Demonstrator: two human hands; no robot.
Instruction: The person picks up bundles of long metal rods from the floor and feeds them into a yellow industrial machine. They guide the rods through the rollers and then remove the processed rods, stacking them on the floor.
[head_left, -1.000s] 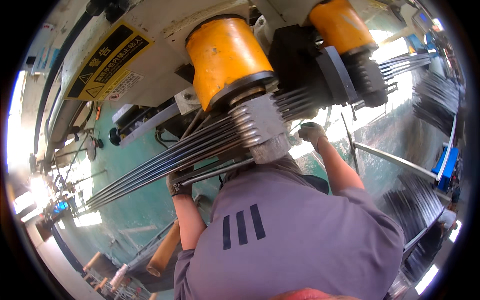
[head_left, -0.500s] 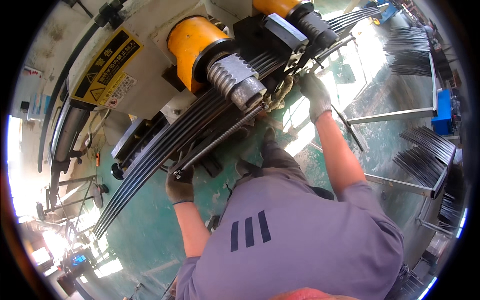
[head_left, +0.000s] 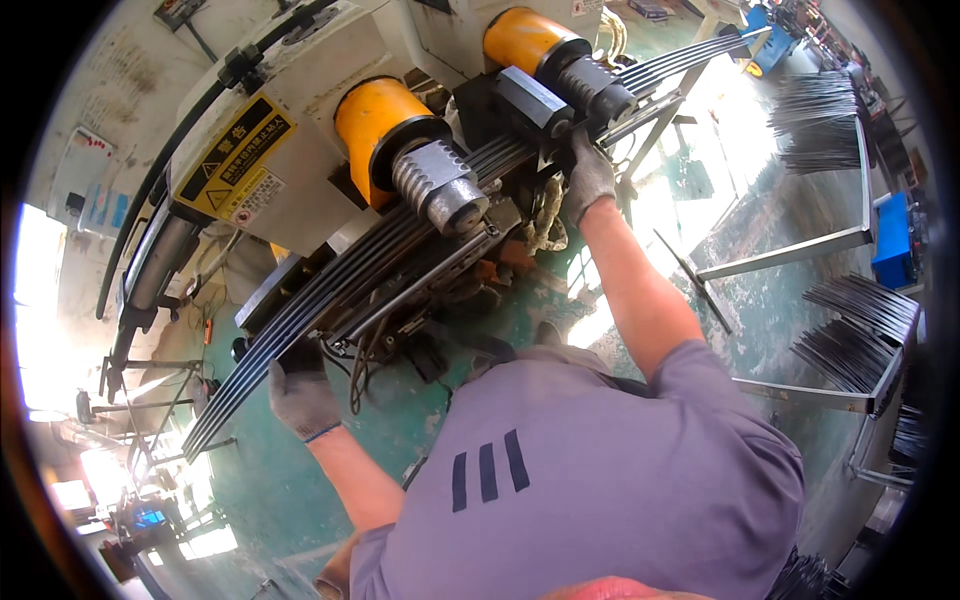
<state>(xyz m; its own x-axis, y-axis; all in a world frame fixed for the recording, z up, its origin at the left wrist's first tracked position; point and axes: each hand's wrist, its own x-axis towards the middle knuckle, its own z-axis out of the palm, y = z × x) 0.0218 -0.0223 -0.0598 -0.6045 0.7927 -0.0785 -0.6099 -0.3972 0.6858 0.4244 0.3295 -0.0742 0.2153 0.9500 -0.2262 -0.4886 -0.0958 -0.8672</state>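
Long dark metal bars (head_left: 262, 352) lie side by side in a bundle, running diagonally across the machine. My left hand (head_left: 304, 400), in a grey work glove, is closed at the bundle's near left stretch, thumb at its lower edge, fingers shaded. My right hand (head_left: 590, 178), gloved too, reaches up to the bars beneath a black block (head_left: 533, 103); its fingertips are dark and partly hidden, so its grip is unclear. Above the bars jut two orange cylinders (head_left: 375, 125) with ridged metal ends (head_left: 440, 185). A slim rail (head_left: 415, 285) runs below the bundle.
The pale machine body carries a yellow-black warning label (head_left: 235, 155). A thick black hose (head_left: 150, 190) curves at the left. Metal racks (head_left: 785, 257) with stacked dark rods (head_left: 820, 120) stand at right, near a blue bin (head_left: 893, 240). Cables (head_left: 362, 365) hang below the rail.
My left hand has moved left, off the slim rail's end to the bar bundle. My right hand has shifted up and left to the bars by the black block. The view has shifted slightly.
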